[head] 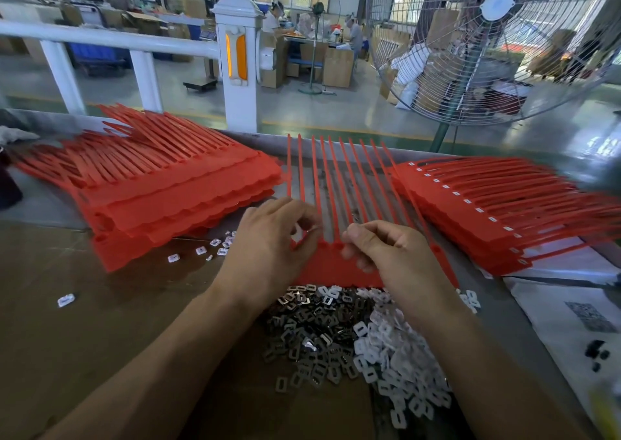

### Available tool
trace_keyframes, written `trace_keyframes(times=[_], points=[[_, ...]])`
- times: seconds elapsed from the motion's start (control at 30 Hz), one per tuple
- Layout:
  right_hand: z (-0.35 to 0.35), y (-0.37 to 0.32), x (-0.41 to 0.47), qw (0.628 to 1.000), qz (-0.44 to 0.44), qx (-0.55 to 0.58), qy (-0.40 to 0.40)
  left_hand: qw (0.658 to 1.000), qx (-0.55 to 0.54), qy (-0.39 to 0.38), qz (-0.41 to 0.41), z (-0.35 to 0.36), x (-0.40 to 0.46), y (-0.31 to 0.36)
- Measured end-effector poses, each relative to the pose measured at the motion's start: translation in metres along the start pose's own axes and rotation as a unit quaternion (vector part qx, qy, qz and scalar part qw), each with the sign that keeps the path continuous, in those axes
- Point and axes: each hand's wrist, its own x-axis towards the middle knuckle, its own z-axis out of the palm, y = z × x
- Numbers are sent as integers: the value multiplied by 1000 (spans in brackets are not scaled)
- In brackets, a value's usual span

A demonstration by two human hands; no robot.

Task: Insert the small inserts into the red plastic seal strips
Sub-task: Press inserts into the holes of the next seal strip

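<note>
A red seal strip sheet (336,268) lies flat in front of me, its thin tails (339,177) fanning away. My left hand (268,241) hovers over the sheet's left heads, fingers curled and pinching a small insert at the fingertips. My right hand (386,251) rests over the middle heads with curled fingers pinched together on the sheet; what they hold is hidden. Below the sheet lies a pile of grey metal inserts (312,332) next to white plastic inserts (396,355).
A stack of red sheets (161,191) lies at the left, and another stack showing white inserts (497,211) at the right. Loose white inserts (201,250) are scattered on the brown cardboard (100,322). A standing fan (487,43) and white railing (235,63) are behind the table.
</note>
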Motion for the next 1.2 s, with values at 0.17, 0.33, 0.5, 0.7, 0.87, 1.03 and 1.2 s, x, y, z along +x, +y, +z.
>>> trace_keyframes(times=[0.17, 0.33, 0.5, 0.7, 0.87, 1.03, 1.2], points=[[-2, 1, 0, 998, 5, -59, 13, 992, 71, -52, -94, 2, 0, -19], [-1, 3, -2, 995, 11, -103, -13, 985, 103, -85, -106, 6, -1, -24], [0, 4, -2, 992, 8, -123, -17, 984, 113, -89, -107, 9, 0, -28], [1, 6, -1, 991, 7, -131, -24, 984, 120, -76, -106, 15, 0, -31], [0, 7, 0, 990, 5, -141, -32, 982, 129, -82, -110, 19, 0, -33], [-1, 7, -1, 986, 1, -154, -56, 981, 127, -88, -115, 18, 0, -34], [-7, 2, -2, 963, -28, -235, -130, 982, 121, -92, -116, 16, -1, -33]])
